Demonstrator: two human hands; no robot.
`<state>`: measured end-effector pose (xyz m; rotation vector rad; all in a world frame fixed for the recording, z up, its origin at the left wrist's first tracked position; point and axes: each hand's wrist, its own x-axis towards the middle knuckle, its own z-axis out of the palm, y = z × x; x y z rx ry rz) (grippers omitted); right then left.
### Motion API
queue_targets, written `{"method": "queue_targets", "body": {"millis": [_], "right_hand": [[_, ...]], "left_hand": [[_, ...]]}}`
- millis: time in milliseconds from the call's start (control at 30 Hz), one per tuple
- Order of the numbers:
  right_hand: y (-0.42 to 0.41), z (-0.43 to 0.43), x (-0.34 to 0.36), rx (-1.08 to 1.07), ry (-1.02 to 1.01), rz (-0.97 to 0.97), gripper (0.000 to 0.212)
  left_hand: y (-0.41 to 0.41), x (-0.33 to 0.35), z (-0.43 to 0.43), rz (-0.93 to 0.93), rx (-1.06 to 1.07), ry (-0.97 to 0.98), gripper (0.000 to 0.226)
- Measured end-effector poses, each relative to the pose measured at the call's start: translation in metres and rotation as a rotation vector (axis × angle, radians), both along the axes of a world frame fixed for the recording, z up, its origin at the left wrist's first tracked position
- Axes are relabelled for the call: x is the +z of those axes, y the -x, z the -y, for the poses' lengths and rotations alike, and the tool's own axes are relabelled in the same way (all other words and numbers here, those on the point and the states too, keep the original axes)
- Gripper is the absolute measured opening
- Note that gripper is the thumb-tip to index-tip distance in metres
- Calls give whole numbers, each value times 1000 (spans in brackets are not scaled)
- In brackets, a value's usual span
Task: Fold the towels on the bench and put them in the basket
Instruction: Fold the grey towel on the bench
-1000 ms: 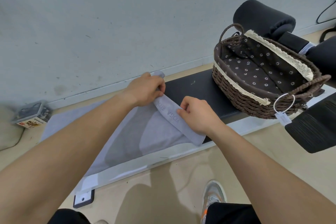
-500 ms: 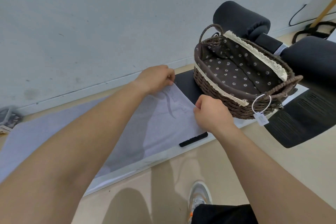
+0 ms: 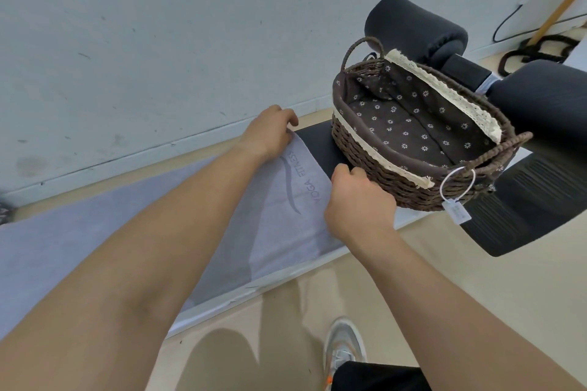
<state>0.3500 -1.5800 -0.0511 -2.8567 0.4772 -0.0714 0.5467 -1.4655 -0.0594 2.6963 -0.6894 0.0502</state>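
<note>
- Head view, nearest first: a grey shoe [image 3: 344, 344] stands on the floor below the bench's white edge [image 3: 286, 273].
- The right hand [image 3: 359, 203] has its fingers curled at the near corner of the towel's end. It appears to pinch that corner, though the pinch itself is hidden under the hand.
- The towel [image 3: 276, 238] lies flat on the bench. Its long axis runs along the bench to the left, away from both hands. The short end edge spans near to far between the hands.
- Judged from this, the fold turns on carrying that end leftward over the towel's length.
- Grey lettering [image 3: 305, 179] near the held end reads, as best I can tell, "YOGA FITNESS", beside a curved swoosh mark.
- The left hand [image 3: 270, 133] curls over the far corner of the same end and grips it.
- The basket [image 3: 365, 152] sits on the bench's black pad, just to the right of the right hand, which is the nearer hand. Nothing lies in it.
- A white tag [image 3: 455, 212] hangs on a ring from the basket's handle, with print too small to read.
</note>
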Motion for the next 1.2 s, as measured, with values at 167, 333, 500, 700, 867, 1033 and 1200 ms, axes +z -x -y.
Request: {"method": "queue_targets", "body": {"millis": [167,333,500,700,867,1033,1200], "right_hand": [[0,-14,-3,84,146,34,26],[-4,-45,5,236,112,-3,27],[0,-101,14,405,8,-64,29],[10,-194,20,616,-76,-101,38],[24,-265,18,775,-127,-98,45],[28,-314,6,882,-130,-90,48],[26,-348,-9,1031,-84,-53,48]], "left_hand": [[24,-10,-25,19,19,140,52],[69,-20,-97,18,150,144,47],[119,-18,-191,-14,337,149,42],[179,-10,-303,-40,599,170,40],[218,-10,-380,-74,845,207,40],[238,-19,-432,-330,1082,346,51],[248,-16,-449,-608,1037,636,48]]}}
